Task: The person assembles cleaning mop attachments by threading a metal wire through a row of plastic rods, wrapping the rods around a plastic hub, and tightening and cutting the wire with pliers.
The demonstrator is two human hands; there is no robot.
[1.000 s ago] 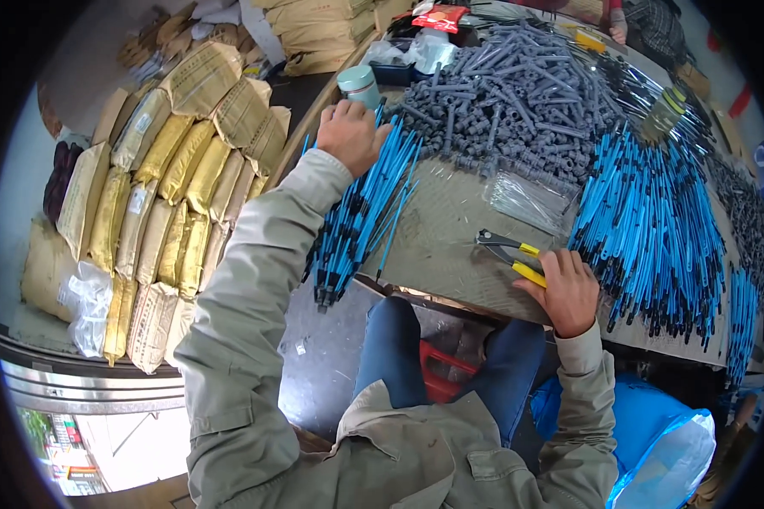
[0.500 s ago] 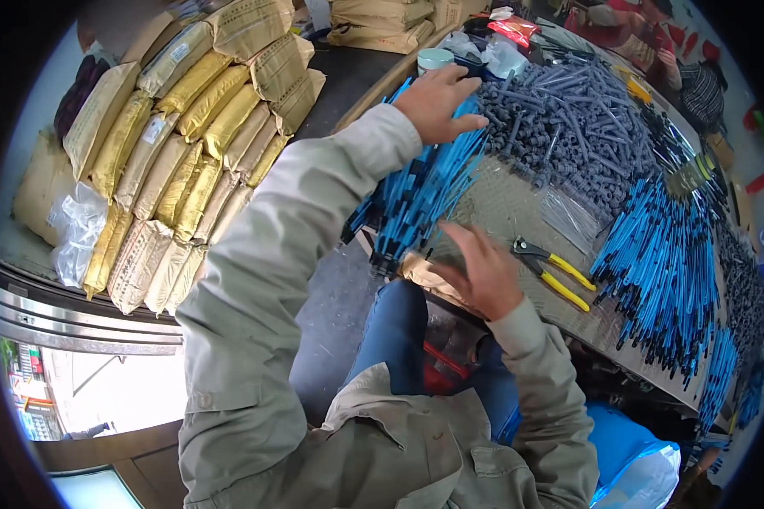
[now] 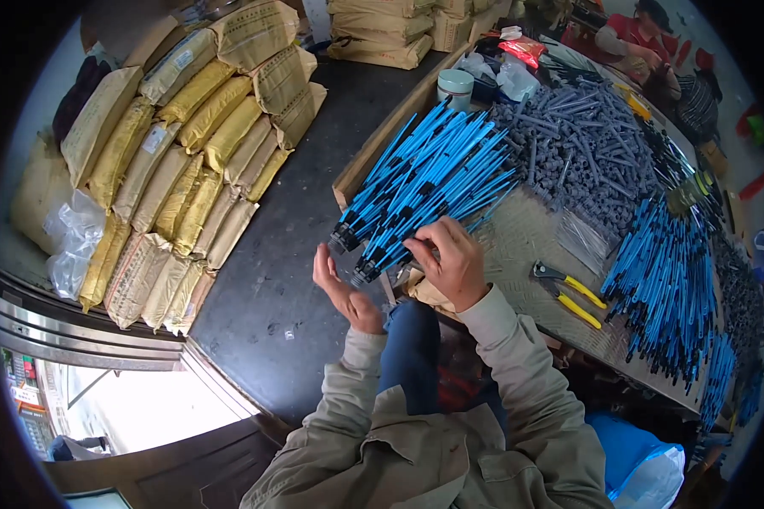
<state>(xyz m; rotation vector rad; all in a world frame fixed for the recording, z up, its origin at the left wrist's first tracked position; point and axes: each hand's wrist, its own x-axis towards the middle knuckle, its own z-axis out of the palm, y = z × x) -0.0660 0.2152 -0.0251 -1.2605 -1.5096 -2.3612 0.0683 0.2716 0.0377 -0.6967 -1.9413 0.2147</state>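
A heap of thin blue rods with black fittings (image 3: pixel 441 170) lies slanting on the table, its black and clear ends toward me. My left hand (image 3: pixel 348 293) is beside those ends at the table's near edge, fingers stretched out and palm facing the heap, holding nothing. Over the near right side of the heap, my right hand (image 3: pixel 452 265) has its fingers curled in, with the fingertips at the black fittings. Whatever may be between those fingertips is hidden.
Grey ribbed plastic parts (image 3: pixel 586 140) are piled behind the rods. Yellow-handled pliers (image 3: pixel 569 295) and a second spread of blue rods (image 3: pixel 666 288) lie to the right. A lidded jar (image 3: pixel 455 87) stands behind. Stacked sacks (image 3: pixel 174 170) fill the left. Another person (image 3: pixel 632 38) sits far right.
My left hand has come back from the far end of the blue rods to their near ends. My right hand has moved slightly left, its fingers now curled at the rods. My view has shifted.
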